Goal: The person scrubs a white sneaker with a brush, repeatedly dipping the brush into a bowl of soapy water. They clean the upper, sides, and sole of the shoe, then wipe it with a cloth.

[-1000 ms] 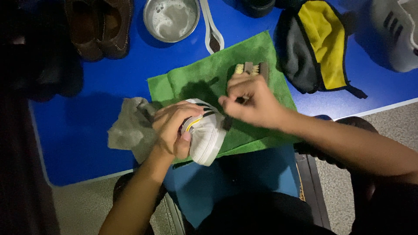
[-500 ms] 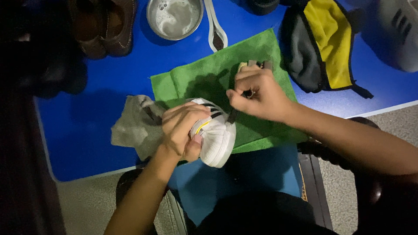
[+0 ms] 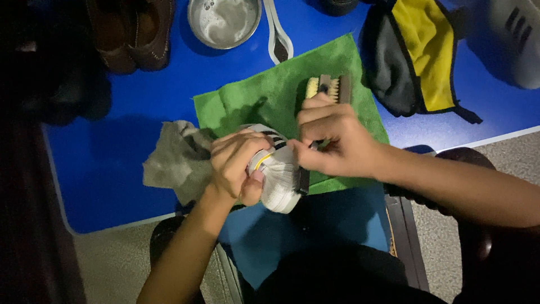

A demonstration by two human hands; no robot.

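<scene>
- Left hand (image 3: pixel 239 166) wraps around a white sneaker (image 3: pixel 278 180), fingers curled over its upper, gripping it firmly above the near edge of the desk (image 3: pixel 112 169).
- Right hand (image 3: pixel 334 141) meets the sneaker from the right, thumb and fingers pinched together on something small and dark at the shoe; what exactly it pinches cannot be told.
- The sneaker is tilted, its ribbed sole facing near and right, with dark stripes and a yellow detail showing between the fingers.
- Just left of the left hand, a crumpled grey rag (image 3: pixel 177 160) lies on the desk, touching the hand's far side.
- Under and beyond both hands, a green cloth (image 3: pixel 264 101) is spread on the blue desk.
- On the cloth, just beyond the right hand, lies a wooden brush (image 3: pixel 329 87) with pale bristles.
- Farther off stand a metal bowl (image 3: pixel 225 22) of cloudy water, a white shoehorn-like tool (image 3: pixel 277 34) beside it, brown leather shoes (image 3: pixel 132 31) at far left, and a black-and-yellow bag (image 3: pixel 416 56) at far right.
</scene>
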